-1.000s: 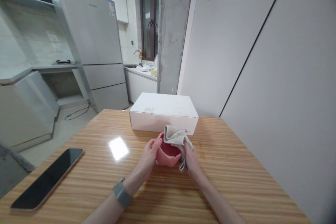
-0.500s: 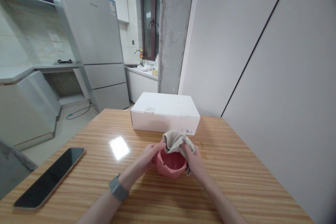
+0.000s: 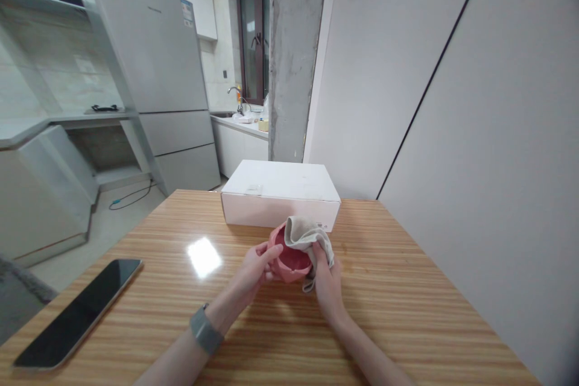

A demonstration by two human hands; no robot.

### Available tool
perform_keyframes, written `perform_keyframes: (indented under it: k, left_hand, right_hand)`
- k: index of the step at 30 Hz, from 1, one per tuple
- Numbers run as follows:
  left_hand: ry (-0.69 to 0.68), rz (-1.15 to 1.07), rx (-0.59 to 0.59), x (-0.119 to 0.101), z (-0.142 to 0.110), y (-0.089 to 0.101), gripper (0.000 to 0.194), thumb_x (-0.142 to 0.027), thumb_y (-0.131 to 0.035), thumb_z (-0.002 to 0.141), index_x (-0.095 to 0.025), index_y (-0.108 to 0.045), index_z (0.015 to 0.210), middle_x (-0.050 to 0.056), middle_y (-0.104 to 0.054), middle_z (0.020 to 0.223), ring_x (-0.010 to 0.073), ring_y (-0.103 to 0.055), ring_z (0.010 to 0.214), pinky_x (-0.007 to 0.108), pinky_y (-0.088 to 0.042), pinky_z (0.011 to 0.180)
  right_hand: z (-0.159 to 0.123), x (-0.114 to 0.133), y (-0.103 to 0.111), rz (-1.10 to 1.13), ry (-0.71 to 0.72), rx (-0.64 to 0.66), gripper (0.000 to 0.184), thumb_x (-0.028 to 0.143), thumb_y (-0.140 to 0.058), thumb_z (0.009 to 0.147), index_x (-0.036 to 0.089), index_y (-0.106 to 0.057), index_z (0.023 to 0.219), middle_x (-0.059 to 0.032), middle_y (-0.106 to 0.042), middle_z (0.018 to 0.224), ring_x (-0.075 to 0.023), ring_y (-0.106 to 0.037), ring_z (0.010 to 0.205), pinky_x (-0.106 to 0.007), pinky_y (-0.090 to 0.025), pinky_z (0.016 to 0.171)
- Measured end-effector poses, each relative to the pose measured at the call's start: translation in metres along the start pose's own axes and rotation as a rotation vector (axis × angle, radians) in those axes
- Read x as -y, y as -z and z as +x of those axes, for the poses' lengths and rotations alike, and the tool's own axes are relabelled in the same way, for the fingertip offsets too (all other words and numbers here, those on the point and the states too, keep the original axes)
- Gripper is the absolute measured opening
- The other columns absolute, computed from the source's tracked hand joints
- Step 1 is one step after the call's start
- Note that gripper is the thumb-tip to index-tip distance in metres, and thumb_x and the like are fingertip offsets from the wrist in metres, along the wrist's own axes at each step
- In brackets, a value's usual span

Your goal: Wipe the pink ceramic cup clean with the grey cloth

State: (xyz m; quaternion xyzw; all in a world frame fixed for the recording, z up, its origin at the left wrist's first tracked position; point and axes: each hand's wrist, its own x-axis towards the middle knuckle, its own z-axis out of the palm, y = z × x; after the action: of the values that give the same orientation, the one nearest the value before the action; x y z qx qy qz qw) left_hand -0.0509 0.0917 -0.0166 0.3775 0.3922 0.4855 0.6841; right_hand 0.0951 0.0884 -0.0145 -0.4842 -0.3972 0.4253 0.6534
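Head view: shows a table (image 3: pixel 407 301) across the lower frame, a white box (image 3: pixel 280 184) at centre, a pink bowl (image 3: pixel 291 260) below, clamped in the left hand (image 3: pixel 257 264), seemingly for steadiness, and a grey cloth (image 3: pixel 305 233) over its upper-right rim, gripped in the right hand (image 3: pixel 329 280).

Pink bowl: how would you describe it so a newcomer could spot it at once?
On the wooden table, find the white box, then look just on its near side. There the left hand grips the bowl by its rim, while the right hand holds a grey cloth over part of it. It is the only pink thing there, hollow with an angular rim.
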Motion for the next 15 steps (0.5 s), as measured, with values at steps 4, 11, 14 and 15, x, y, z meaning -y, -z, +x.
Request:
perform_keyframes:
  k: [4, 11, 14, 15]
  left_hand:
    - [-0.033, -0.116, 0.103, -0.003, -0.005, -0.005, 0.046, -0.039, -0.068, 0.076, -0.015, -0.06, 0.114, 0.012, -0.069, 0.105, 0.0229, -0.067, 0.09, 0.031, -0.054, 0.072]
    - [0.167, -0.044, 0.096, -0.009, -0.001, 0.011, 0.052, -0.055, -0.052, 0.082, -0.017, -0.062, 0.116, 0.008, -0.073, 0.094, 0.0209, -0.068, 0.083, 0.027, -0.052, 0.07]
    - [0.226, 0.023, 0.117, -0.009, -0.001, 0.011, 0.054, -0.059, -0.05, 0.081, -0.016, -0.064, 0.111, 0.007, -0.073, 0.085, 0.0209, -0.068, 0.077, 0.027, -0.052, 0.067]
    - [0.225, 0.034, 0.118, -0.009, -0.001, 0.009, 0.054, -0.059, -0.05, 0.081, -0.016, -0.064, 0.111, 0.007, -0.073, 0.084, 0.0206, -0.068, 0.077, 0.027, -0.052, 0.066]
  right_hand:
    - [-0.012, 0.0, -0.004, 0.055, 0.076, -0.074, 0.036, 0.05, -0.059, 0.079, 0.017, -0.067, 0.091, -0.0056, -0.07, 0.098, -0.0224, -0.063, 0.094, -0.03, -0.049, 0.078]
    - [0.006, 0.008, 0.009, 0.005, -0.086, 0.136, 0.037, 0.051, -0.066, 0.069, 0.016, -0.071, 0.077, -0.0034, -0.071, 0.074, -0.0216, -0.065, 0.073, -0.027, -0.05, 0.064]
    - [0.014, 0.007, 0.013, 0.017, -0.13, 0.161, 0.036, 0.048, -0.069, 0.065, 0.016, -0.072, 0.079, -0.0033, -0.072, 0.074, -0.0224, -0.065, 0.075, -0.028, -0.05, 0.066]
    - [0.016, 0.007, 0.013, 0.014, -0.138, 0.166, 0.036, 0.048, -0.07, 0.065, 0.016, -0.072, 0.08, -0.0034, -0.072, 0.074, -0.0228, -0.066, 0.076, -0.028, -0.05, 0.067]
